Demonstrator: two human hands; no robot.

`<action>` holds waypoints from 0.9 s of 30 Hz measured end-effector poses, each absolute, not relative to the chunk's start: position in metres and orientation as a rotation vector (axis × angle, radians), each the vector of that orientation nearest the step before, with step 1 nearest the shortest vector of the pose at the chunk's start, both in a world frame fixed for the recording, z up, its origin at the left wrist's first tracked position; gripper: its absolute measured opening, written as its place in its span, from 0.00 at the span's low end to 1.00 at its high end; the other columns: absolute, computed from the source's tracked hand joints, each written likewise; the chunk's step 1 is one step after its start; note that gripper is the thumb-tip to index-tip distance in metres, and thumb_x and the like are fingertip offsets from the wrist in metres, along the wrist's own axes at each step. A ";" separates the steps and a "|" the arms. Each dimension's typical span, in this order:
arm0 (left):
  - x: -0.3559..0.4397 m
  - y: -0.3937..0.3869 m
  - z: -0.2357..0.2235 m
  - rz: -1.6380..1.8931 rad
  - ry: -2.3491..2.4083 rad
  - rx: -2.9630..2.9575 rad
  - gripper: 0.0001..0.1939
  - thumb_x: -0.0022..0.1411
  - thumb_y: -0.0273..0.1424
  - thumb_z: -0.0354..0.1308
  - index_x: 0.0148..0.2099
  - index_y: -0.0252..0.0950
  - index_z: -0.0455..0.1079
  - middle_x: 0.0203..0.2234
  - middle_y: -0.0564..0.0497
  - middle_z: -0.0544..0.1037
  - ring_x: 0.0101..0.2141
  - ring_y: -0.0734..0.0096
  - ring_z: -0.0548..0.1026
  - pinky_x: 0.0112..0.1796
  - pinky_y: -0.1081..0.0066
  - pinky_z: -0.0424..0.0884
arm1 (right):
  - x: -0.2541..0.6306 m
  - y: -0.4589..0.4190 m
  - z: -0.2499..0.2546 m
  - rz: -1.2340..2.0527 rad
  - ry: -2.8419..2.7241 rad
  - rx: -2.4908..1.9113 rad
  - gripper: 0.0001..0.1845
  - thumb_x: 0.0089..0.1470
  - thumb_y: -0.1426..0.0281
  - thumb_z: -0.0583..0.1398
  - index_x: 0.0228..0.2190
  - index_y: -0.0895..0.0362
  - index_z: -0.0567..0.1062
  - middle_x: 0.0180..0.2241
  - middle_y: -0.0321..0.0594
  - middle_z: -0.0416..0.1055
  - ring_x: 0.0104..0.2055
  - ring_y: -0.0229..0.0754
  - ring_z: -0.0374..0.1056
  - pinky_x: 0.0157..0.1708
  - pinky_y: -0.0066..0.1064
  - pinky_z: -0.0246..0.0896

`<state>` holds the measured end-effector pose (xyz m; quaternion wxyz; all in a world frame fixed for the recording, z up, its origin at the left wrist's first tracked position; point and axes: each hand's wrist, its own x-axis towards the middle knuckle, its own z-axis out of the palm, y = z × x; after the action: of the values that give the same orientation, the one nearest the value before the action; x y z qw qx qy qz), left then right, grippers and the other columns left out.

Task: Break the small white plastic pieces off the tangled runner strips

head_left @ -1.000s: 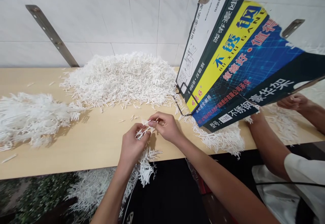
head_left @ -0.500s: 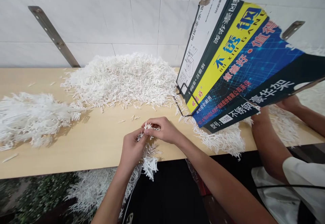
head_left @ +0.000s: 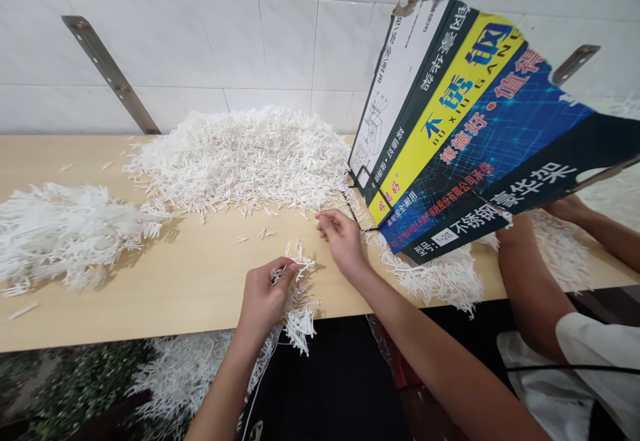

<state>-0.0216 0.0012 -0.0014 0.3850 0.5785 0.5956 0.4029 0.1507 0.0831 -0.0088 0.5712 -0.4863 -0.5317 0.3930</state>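
Note:
My left hand point(head_left: 265, 298) is closed in a pinch above the front part of the table. It grips a small bundle of thin white plastic branching sprigs point(head_left: 300, 264), whose tips stick out past the thumb. Below it, a hanging cluster of white sprigs point(head_left: 299, 321) reaches over the table's front edge. To the right and a little farther back is my right hand point(head_left: 344, 244), apart from the left. Its fingers are loosely curled and slightly apart, and nothing shows in them. It lies nearest to the large heap of white sprigs point(head_left: 250, 154) by the wall.
Another heap of white sprigs point(head_left: 75, 234) lies at left. A printed cardboard panel point(head_left: 460, 134) leans at right in a black wire stand point(head_left: 367, 201). Beyond it, another person's arms point(head_left: 530, 281) rest near more sprigs point(head_left: 445, 274). Metal brackets point(head_left: 110, 78) are fixed to the tiled wall.
My right hand has come away from the left and moved right and toward the back. My left hand stays nearly in place, still pinching the sprigs.

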 end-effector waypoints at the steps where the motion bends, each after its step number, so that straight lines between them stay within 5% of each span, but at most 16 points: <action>1: -0.022 0.002 -0.001 1.035 1.512 1.473 0.16 0.64 0.42 0.59 0.33 0.37 0.79 0.26 0.53 0.80 0.30 0.65 0.74 0.33 0.72 0.64 | 0.149 0.080 -0.004 0.909 -1.360 -1.116 0.15 0.60 0.60 0.62 0.45 0.55 0.78 0.43 0.46 0.78 0.41 0.44 0.72 0.32 0.29 0.65; 4: -0.021 0.004 -0.001 1.053 1.499 1.495 0.16 0.65 0.41 0.58 0.33 0.36 0.80 0.27 0.53 0.81 0.30 0.65 0.74 0.34 0.72 0.65 | 0.145 0.068 0.011 0.956 -1.705 -0.999 0.17 0.64 0.62 0.60 0.52 0.51 0.78 0.54 0.45 0.76 0.50 0.45 0.71 0.39 0.31 0.66; 7: -0.020 0.006 -0.002 1.034 1.496 1.529 0.16 0.66 0.40 0.58 0.34 0.36 0.81 0.25 0.53 0.80 0.29 0.65 0.74 0.33 0.72 0.64 | 0.145 0.065 0.011 1.135 -1.885 -0.924 0.12 0.62 0.61 0.62 0.37 0.55 0.83 0.37 0.41 0.80 0.37 0.42 0.73 0.37 0.31 0.64; 11: -0.020 0.003 -0.003 0.996 1.492 1.569 0.14 0.64 0.40 0.59 0.35 0.37 0.82 0.28 0.52 0.82 0.32 0.63 0.76 0.35 0.71 0.65 | 0.151 0.077 -0.006 1.029 -1.456 -1.065 0.17 0.60 0.58 0.63 0.26 0.56 0.76 0.24 0.36 0.71 0.26 0.37 0.65 0.28 0.29 0.59; 16: -0.020 0.002 -0.002 0.988 1.514 1.580 0.16 0.66 0.40 0.57 0.34 0.37 0.81 0.27 0.53 0.81 0.30 0.65 0.75 0.33 0.71 0.63 | 0.151 0.077 0.000 1.178 -1.501 -1.012 0.22 0.61 0.50 0.60 0.30 0.56 0.77 0.28 0.37 0.72 0.27 0.37 0.65 0.26 0.27 0.57; 20: -0.019 0.002 -0.001 0.963 1.525 1.635 0.16 0.66 0.39 0.56 0.34 0.36 0.80 0.23 0.53 0.79 0.28 0.66 0.73 0.32 0.71 0.62 | 0.149 0.069 0.008 1.197 -1.893 -0.968 0.19 0.59 0.56 0.64 0.25 0.57 0.79 0.23 0.36 0.72 0.27 0.37 0.64 0.27 0.28 0.55; 24: -0.018 -0.002 0.000 0.909 1.518 1.697 0.14 0.66 0.38 0.56 0.35 0.38 0.81 0.25 0.53 0.80 0.28 0.67 0.74 0.33 0.71 0.62 | 0.152 0.077 -0.005 1.090 -1.404 -1.065 0.18 0.59 0.58 0.62 0.24 0.57 0.77 0.23 0.37 0.70 0.24 0.36 0.60 0.25 0.28 0.53; 27: -0.018 -0.006 0.000 0.958 1.555 1.647 0.15 0.67 0.39 0.56 0.35 0.38 0.80 0.26 0.54 0.81 0.29 0.67 0.74 0.34 0.72 0.64 | 0.150 0.083 -0.009 1.039 -1.237 -1.029 0.14 0.59 0.58 0.63 0.33 0.56 0.79 0.31 0.40 0.74 0.29 0.37 0.65 0.28 0.28 0.59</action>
<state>-0.0177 -0.0057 0.0003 0.3345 0.6310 0.5959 0.3673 0.1502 0.0831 -0.0095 0.5755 -0.4393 -0.5281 0.4437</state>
